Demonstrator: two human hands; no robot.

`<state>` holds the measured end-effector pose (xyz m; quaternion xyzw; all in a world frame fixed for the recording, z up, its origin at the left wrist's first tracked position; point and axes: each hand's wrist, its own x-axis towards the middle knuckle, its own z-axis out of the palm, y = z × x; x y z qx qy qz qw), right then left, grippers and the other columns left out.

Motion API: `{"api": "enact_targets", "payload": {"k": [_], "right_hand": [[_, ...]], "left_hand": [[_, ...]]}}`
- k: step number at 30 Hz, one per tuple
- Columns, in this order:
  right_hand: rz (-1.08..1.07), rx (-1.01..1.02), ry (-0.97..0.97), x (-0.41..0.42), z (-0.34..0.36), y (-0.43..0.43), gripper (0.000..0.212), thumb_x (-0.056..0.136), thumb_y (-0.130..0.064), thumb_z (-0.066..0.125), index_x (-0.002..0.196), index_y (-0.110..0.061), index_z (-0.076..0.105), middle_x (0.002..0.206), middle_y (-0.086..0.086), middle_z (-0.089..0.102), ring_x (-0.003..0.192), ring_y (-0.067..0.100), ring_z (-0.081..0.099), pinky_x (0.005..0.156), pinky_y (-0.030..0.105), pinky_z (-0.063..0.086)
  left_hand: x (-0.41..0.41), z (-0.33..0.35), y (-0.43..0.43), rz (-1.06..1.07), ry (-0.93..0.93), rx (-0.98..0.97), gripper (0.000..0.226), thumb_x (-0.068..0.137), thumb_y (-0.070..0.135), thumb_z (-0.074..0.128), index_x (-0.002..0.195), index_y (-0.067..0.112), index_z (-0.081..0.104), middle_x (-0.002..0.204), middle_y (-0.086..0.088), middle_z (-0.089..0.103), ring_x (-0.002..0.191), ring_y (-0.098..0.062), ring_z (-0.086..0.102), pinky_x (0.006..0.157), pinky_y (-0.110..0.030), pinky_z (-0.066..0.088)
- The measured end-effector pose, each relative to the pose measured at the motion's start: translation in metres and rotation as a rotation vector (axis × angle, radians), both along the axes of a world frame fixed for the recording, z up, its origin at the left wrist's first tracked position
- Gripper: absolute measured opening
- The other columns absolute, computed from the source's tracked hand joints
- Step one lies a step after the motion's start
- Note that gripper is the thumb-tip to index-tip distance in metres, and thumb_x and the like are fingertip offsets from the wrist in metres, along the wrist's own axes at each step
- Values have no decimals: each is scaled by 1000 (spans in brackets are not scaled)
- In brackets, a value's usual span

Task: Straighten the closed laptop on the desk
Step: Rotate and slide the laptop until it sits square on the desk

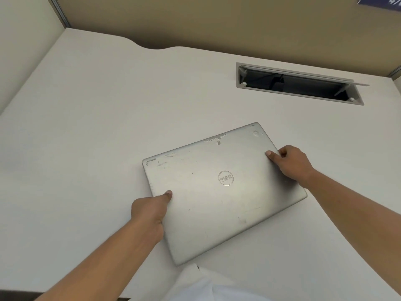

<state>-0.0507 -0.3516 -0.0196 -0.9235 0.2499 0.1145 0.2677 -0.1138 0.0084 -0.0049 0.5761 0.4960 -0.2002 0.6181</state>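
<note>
Head view: closed laptop (223,192) lies skewed, mid-desk (86,127). Left hand (149,211) and right hand (293,164) clamp opposite side edges, thumbs on lid. I'd pivot flat, slowly, squaring to the desk's edge.

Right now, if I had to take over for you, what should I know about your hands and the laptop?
Left hand: grips the laptop's left edge, thumb on the lid.
Right hand: grips its right edge, fingers on the lid.
Laptop: closed, flat on the white desk, in front of the open cable hatch. It sits crooked, its far right corner swung away from you.
Done: both hands have hold.
Left: turn it until its edges line up with the desk, then let go.
</note>
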Motion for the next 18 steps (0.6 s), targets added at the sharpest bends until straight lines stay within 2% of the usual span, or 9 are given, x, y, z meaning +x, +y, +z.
{"api": "enact_targets", "payload": {"k": [3,5,7,10,12,14,15,18], "right_hand": [[-55,19,-62,-20,-4,1,49,81,-63,60,70,-17,47,69,0,54,69,26,52,58,35,39],[-103,19,-99,-32,-7,3,48,80,-63,62,76,-17,52,73,-1,57,75,27,55,62,35,39],[-155,37,-134,-44,-8,5,49,80,-63,64,83,-14,58,79,-1,61,81,27,58,67,34,41],[-215,70,-182,-63,-8,11,49,78,-65,64,77,-16,59,76,-1,63,76,25,60,65,35,45],[-245,75,-206,-73,-7,16,50,77,-66,64,71,-17,56,71,0,62,70,25,59,62,36,45],[-270,74,-221,-83,-7,20,52,77,-66,64,71,-15,56,69,1,62,68,24,59,59,35,43],[-278,74,-224,-87,-7,22,52,78,-65,64,73,-14,57,70,2,62,68,23,59,58,35,42],[-300,86,-216,-96,-11,25,51,78,-64,65,78,-13,57,72,0,62,69,21,58,55,33,39]], "left_hand": [[13,0,10,-27,-25,24,34,77,15,83,100,1,63,88,-8,64,71,-23,59,57,-26,44],[23,0,15,-55,-37,41,39,74,14,85,102,-1,63,96,-12,64,75,-25,60,65,-27,46],[33,2,19,-94,-54,50,37,73,12,85,100,-2,64,90,-11,64,69,-20,59,57,-24,43],[47,3,25,-152,-76,79,29,72,11,86,87,0,63,78,-5,61,64,-15,56,49,-21,39],[55,3,29,-176,-93,108,30,70,13,87,84,1,63,84,-6,61,71,-18,58,61,-22,44],[61,3,31,-181,-113,136,40,69,15,88,98,0,64,100,-9,61,88,-26,58,77,-28,44],[62,3,31,-189,-121,143,43,69,15,88,101,0,64,105,-10,60,94,-28,56,81,-30,43],[66,3,31,-229,-138,171,30,70,15,87,80,5,61,103,-9,58,96,-29,53,82,-32,41]]}}
